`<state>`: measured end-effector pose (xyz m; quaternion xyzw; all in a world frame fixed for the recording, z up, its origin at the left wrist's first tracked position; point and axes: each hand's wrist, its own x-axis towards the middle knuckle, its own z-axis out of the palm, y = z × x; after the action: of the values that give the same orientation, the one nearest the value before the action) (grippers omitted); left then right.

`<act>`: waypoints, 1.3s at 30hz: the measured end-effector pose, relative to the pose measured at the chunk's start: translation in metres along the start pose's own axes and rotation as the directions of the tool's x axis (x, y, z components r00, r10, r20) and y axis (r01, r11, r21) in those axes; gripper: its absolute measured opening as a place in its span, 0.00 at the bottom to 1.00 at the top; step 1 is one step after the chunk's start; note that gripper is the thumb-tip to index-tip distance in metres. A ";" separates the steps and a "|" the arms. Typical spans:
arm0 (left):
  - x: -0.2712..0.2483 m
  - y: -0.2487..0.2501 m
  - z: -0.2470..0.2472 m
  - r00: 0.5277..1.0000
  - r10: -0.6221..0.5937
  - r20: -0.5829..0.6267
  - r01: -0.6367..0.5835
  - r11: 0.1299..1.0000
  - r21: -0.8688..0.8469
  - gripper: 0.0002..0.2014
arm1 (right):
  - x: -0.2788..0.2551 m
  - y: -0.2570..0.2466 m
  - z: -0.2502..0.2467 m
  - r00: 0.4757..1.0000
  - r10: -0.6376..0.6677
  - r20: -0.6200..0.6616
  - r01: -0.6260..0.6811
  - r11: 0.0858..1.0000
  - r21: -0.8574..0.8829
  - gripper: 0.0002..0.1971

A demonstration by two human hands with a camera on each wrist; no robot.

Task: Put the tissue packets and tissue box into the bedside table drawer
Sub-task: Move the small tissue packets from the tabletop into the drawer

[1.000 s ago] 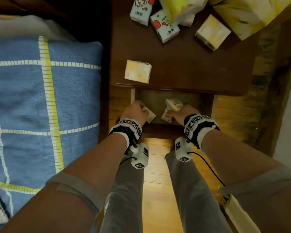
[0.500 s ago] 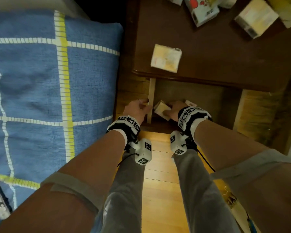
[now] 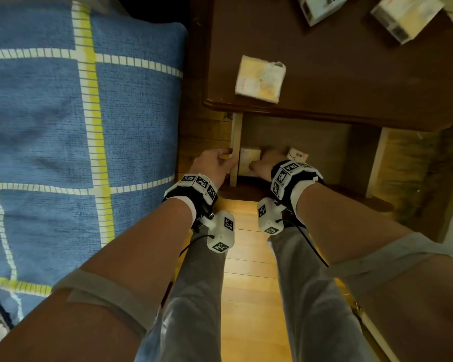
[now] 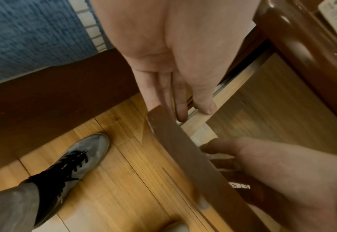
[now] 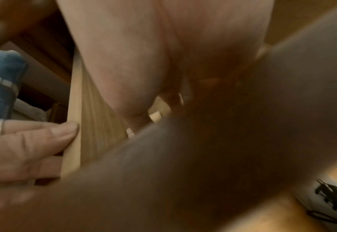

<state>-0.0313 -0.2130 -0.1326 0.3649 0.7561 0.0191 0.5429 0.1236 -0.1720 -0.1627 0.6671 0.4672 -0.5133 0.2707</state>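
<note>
Packing under way: a packet (image 3: 249, 161) is pressed into the drawer (image 3: 235, 142) by the right grip (image 3: 266, 163) (hold unclear), its side steadied by the flat-fingered left grip (image 3: 215, 165); the counter (image 3: 351, 74) packet (image 3: 259, 79) beyond is likely fetched next

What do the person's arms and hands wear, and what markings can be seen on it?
Both forearms are bare, with grey sleeves pushed up near the elbows. Each wrist carries a black and white band covered in square black-and-white code markers. A white camera block with the same markers hangs under each wrist, trailing a thin black cable. The left hand wears a thin ring.
</note>
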 end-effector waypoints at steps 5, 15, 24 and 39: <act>-0.001 0.004 0.000 1.000 -0.003 0.013 0.002 1.000 0.031 0.22 | 0.003 0.001 0.001 0.995 -0.093 0.030 0.087 0.986 0.143 0.35; -0.009 0.019 0.011 0.991 -0.012 -0.134 0.032 0.988 0.152 0.20 | -0.009 0.032 -0.006 0.987 -0.010 -0.163 0.074 0.917 0.392 0.34; -0.007 0.037 0.015 0.991 -0.042 -0.130 0.067 0.980 0.188 0.25 | -0.001 0.069 -0.040 0.989 0.140 -0.052 -0.130 0.977 0.169 0.22; -0.003 0.031 0.013 0.991 -0.014 -0.132 0.039 0.982 0.186 0.26 | 0.003 0.032 -0.020 0.997 -0.027 0.076 0.010 0.977 0.214 0.37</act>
<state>-0.0038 -0.1972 -0.1221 0.4026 0.7931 -0.0358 0.4556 0.1609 -0.1671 -0.1632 0.6672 0.4046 -0.5888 0.2109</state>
